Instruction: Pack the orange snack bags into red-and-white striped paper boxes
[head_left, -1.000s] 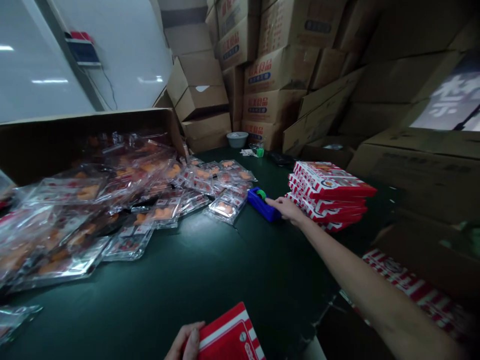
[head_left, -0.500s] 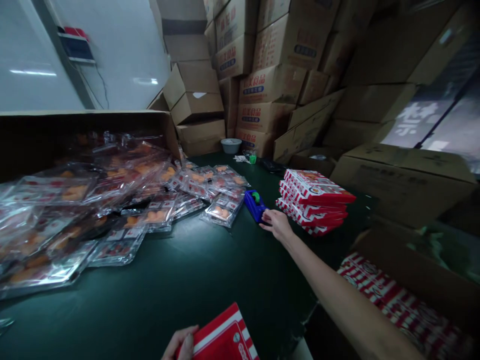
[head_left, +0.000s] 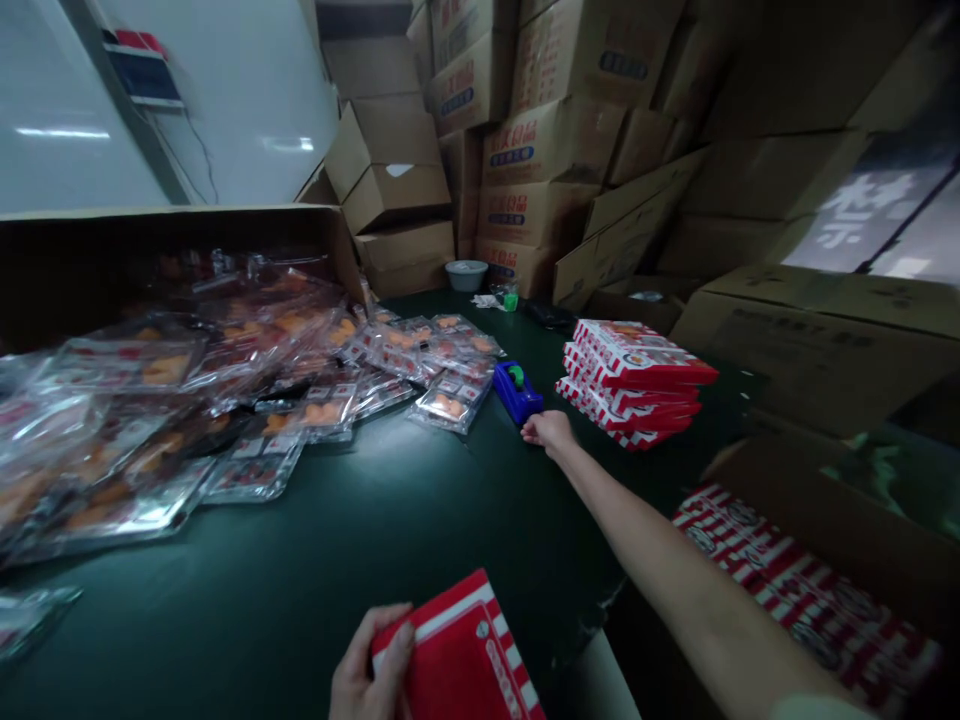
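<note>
A flat red-and-white box [head_left: 465, 655] is gripped at its left edge by my left hand [head_left: 375, 665], thumb on top, near the bottom of the view. My right hand [head_left: 551, 433] is at the near end of a blue tape dispenser [head_left: 516, 400] with a green core. Its fingers are closed together there; whatever they pinch is too small to see. Just right of the dispenser stands a stack of red-and-white striped boxes [head_left: 634, 375]. Left of it lie clear plastic packs [head_left: 450, 400] with orange pieces inside.
A large open carton [head_left: 341, 245] spills a heap of packs across the green table [head_left: 360, 540]. More striped boxes [head_left: 795, 570] fill a carton at lower right. Stacked cartons [head_left: 540, 150] line the back, near a grey bowl [head_left: 466, 277].
My left hand and the red box have come up further into view. My right hand's fingers have drawn together at the dispenser's near end. The camera view has shifted slightly.
</note>
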